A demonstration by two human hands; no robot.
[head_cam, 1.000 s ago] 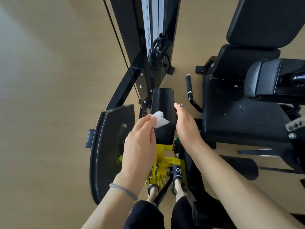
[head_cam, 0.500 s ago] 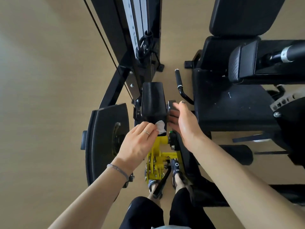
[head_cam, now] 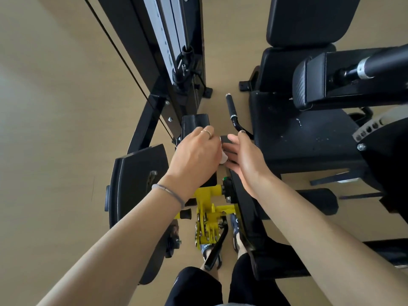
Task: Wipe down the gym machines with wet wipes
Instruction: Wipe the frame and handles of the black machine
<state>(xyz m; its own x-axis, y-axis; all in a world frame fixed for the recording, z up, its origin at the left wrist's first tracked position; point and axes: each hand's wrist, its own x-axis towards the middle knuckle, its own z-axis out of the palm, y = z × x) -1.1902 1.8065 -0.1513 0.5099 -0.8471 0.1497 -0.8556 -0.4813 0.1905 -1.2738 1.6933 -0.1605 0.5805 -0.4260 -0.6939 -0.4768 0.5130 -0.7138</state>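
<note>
Black vinyl covers the small pad (head_cam: 195, 123) of the machine, mounted above a yellow bracket (head_cam: 207, 208). The left hand (head_cam: 196, 154) lies across this pad, palm down, fingers curled over a white wet wipe (head_cam: 223, 159); only a corner of the wipe shows at the hand's right edge. The right hand (head_cam: 244, 154) is released, fingers extended, resting against the pad's right side, just beside the left hand. A black handle (head_cam: 232, 111) stands near, beyond the right fingertips. The seat (head_cam: 309, 138) lies to the right.
</note>
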